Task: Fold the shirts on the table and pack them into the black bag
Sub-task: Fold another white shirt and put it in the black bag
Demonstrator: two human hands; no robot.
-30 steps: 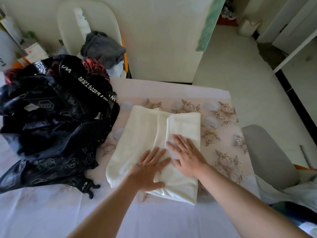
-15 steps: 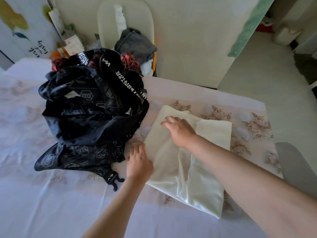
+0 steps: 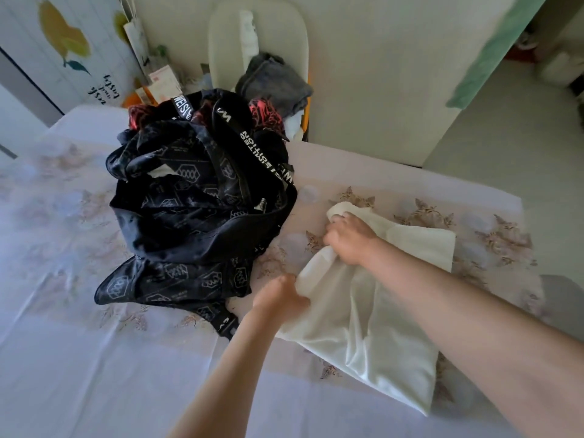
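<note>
Head view: left hand (image 3: 278, 298) and right hand (image 3: 350, 241), pressing flat before, now grip the folded shirt (image 3: 379, 327) by its edge — folding seems done; black bag (image 3: 202, 210) next.

The left hand (image 3: 279, 298) and right hand (image 3: 350, 243) join 2 bare forearms (image 3: 458, 311), uncovered to the frame edge.

Smooth cream cloth shirt (image 3: 363, 314); glossy black printed bag (image 3: 196, 210); matt floral tablecloth (image 3: 63, 358).
</note>
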